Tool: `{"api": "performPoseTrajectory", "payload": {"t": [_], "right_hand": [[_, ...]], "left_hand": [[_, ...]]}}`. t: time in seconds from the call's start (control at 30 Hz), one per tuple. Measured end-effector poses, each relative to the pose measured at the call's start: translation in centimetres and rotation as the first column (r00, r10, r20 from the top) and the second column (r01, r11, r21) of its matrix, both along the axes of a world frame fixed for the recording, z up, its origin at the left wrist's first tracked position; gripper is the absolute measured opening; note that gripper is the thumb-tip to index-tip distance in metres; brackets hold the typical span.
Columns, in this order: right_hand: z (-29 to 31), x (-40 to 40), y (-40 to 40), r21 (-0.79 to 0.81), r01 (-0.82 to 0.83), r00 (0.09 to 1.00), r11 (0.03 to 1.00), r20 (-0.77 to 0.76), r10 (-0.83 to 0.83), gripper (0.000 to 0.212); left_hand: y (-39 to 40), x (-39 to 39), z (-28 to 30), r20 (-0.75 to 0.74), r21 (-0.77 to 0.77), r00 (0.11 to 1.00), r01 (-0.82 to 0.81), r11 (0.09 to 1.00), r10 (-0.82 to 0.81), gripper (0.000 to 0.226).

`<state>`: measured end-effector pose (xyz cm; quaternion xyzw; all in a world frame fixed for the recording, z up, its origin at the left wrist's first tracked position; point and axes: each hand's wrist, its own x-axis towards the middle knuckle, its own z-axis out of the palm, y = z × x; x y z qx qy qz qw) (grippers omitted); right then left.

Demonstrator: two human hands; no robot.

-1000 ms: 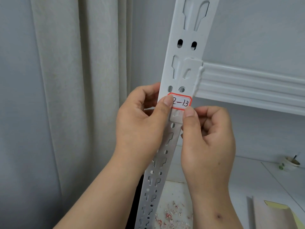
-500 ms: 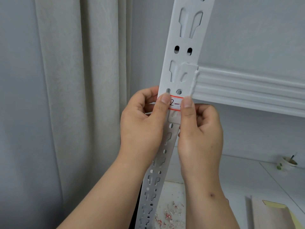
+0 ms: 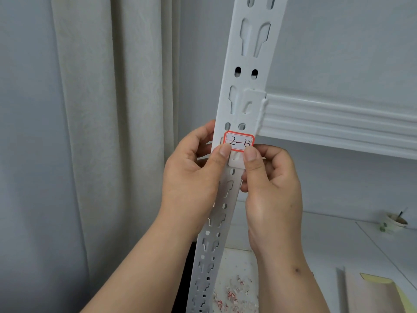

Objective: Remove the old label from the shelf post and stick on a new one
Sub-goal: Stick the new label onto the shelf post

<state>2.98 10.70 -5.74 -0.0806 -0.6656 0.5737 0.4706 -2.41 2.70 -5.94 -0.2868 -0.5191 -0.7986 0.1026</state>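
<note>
A white slotted shelf post (image 3: 246, 82) runs up the middle of the head view. A red-bordered white label (image 3: 239, 141) marked "2-13" sits on the post just below two round holes. My left hand (image 3: 191, 177) grips the post's left edge, its thumb tip pressing the label's lower left corner. On the other edge of the post my right hand (image 3: 270, 184) curls round, with its thumb tip at the label's lower right corner. Most of the label shows between and above the thumbs.
A white shelf beam (image 3: 338, 123) joins the post from the right. A curtain (image 3: 101, 132) hangs to the left. Below lie red-and-white paper scraps (image 3: 232, 294) on a white surface, a small paper cup (image 3: 393, 223) at right, and a yellow sheet (image 3: 383, 290).
Both thumbs have slid down off the label's face to its bottom edge, so the "2-13" writing shows again. Half a second ago they covered most of it.
</note>
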Motion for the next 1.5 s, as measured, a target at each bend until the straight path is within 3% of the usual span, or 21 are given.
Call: {"api": "performPoseTrajectory", "payload": {"t": [0.17, 0.33, 0.47, 0.6, 0.77, 0.97, 1.13, 1.3, 1.37, 1.5], "right_hand": [[-0.1, 0.3, 0.2, 0.000, -0.036, 0.999, 0.999, -0.002, 0.036, 0.005], [0.9, 0.1, -0.1, -0.042, -0.007, 1.000, 0.999, -0.011, 0.007, 0.015], [1.0, 0.0, -0.1, 0.137, 0.105, 0.994, 0.985, -0.009, -0.105, 0.018], [0.2, -0.2, -0.2, 0.406, 0.307, 0.951, 0.861, -0.092, -0.295, 0.020], [-0.2, 0.0, 0.0, 0.435, 0.326, 0.945, 0.839, -0.123, -0.303, 0.018], [0.1, 0.3, -0.2, 0.265, 0.183, 0.983, 0.947, -0.029, -0.182, 0.010], [1.4, -0.1, -0.4, 0.041, 0.070, 0.998, 0.997, 0.005, -0.070, 0.024], [1.6, -0.5, 0.3, -0.158, -0.170, 0.985, 0.973, -0.039, 0.166, 0.022], [1.7, -0.3, 0.5, -0.167, -0.226, 0.974, 0.960, -0.064, 0.218, 0.015], [1.1, -0.2, 0.4, -0.102, -0.174, 0.982, 0.979, -0.088, 0.165, 0.012]], "left_hand": [[-0.1, 0.2, -0.1, 0.015, -0.018, 1.000, 0.001, 1.000, -0.001, 0.038], [0.4, 0.5, 0.4, 0.064, 0.003, 0.997, -0.033, 0.999, 0.032, 0.036], [0.5, 0.6, 0.5, 0.048, -0.022, 0.997, -0.064, 0.998, 0.065, 0.032], [0.4, 0.8, 0.4, 0.020, -0.078, 0.990, -0.137, 0.987, 0.139, 0.034], [0.5, 0.9, 0.3, -0.038, -0.144, 0.971, -0.239, 0.960, 0.236, 0.044], [0.2, 1.0, 0.2, -0.047, -0.156, 0.976, -0.216, 0.964, 0.212, 0.048], [0.1, 1.1, 1.5, 0.130, 0.052, 0.990, -0.058, 0.997, 0.051, 0.006], [0.1, 0.5, 1.7, 0.098, 0.053, 0.993, -0.067, 0.996, 0.061, 0.009], [0.1, 0.5, 1.5, 0.058, 0.025, 0.994, -0.094, 0.995, 0.092, 0.008], [-0.1, 0.5, 0.8, 0.023, -0.012, 0.996, -0.082, 0.997, 0.082, 0.018]]}}
